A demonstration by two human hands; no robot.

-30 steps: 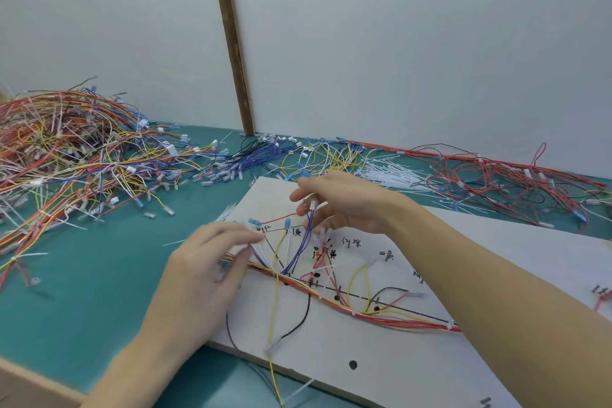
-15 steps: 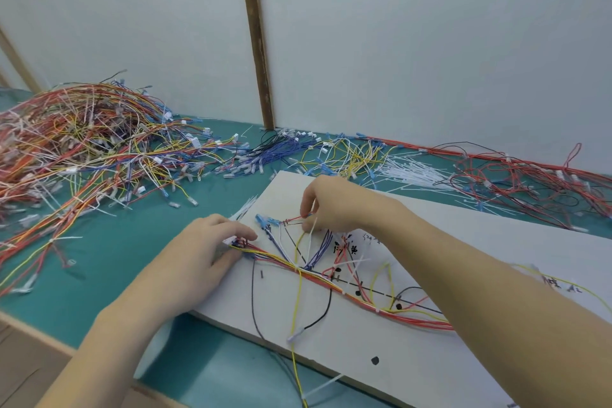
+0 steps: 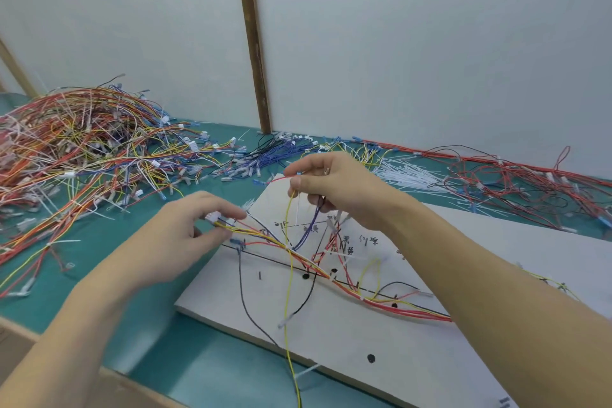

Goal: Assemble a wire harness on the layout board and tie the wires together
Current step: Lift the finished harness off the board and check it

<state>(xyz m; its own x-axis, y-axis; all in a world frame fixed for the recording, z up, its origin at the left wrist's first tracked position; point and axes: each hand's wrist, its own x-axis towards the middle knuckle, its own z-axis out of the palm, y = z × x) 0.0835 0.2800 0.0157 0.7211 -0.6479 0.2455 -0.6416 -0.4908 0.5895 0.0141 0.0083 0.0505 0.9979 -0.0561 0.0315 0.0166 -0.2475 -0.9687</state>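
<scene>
On the green desk [image 3: 99, 275], the layout board [image 3: 414, 341] carries the half-routed wire harness [image 3: 331, 270]. The left hand [image 3: 185, 235] pinches its white connector [image 3: 212, 218] while the right hand [image 3: 334, 185] pinches the yellow wire [image 3: 287, 291]; a hard tug could likely drag routed strands off their marked lines.

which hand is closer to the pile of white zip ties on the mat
Right. The right hand hovers just left of the white zip ties; the left hand sits farther left, holding the harness's white connector.
</scene>
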